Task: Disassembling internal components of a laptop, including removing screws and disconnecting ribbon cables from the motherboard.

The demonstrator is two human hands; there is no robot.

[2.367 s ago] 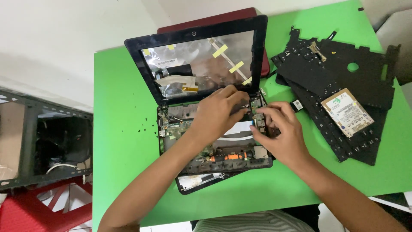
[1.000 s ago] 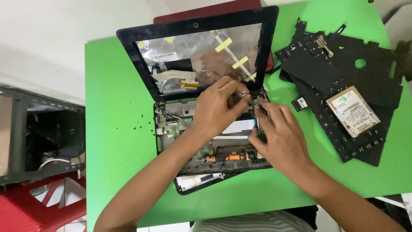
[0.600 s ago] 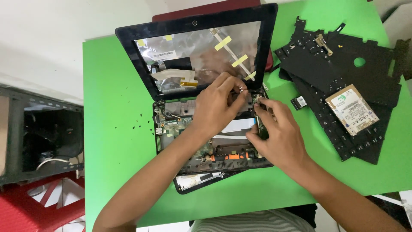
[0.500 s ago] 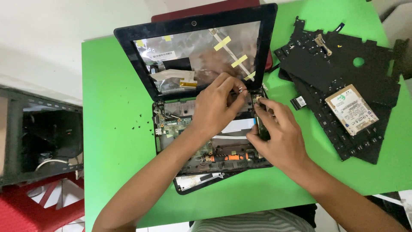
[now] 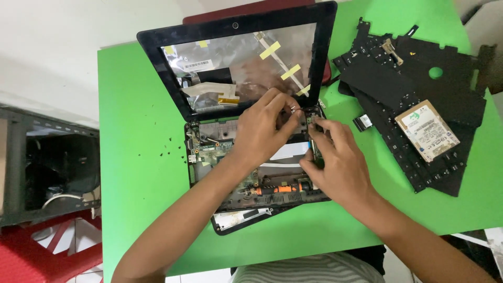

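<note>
Green table carried the opened laptop; I kept my left hand pinched on a small part at the right hinge, my right hand curled, bracing the base edge; steady, gentle pressure seemed advisable

Green table — opened laptop, black panels.

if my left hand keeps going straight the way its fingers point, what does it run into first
Probably the lower right corner of the laptop screen frame. The left hand points up and right over the opened laptop base, fingertips already near that hinge corner. Depth is hard to judge from above.
</note>
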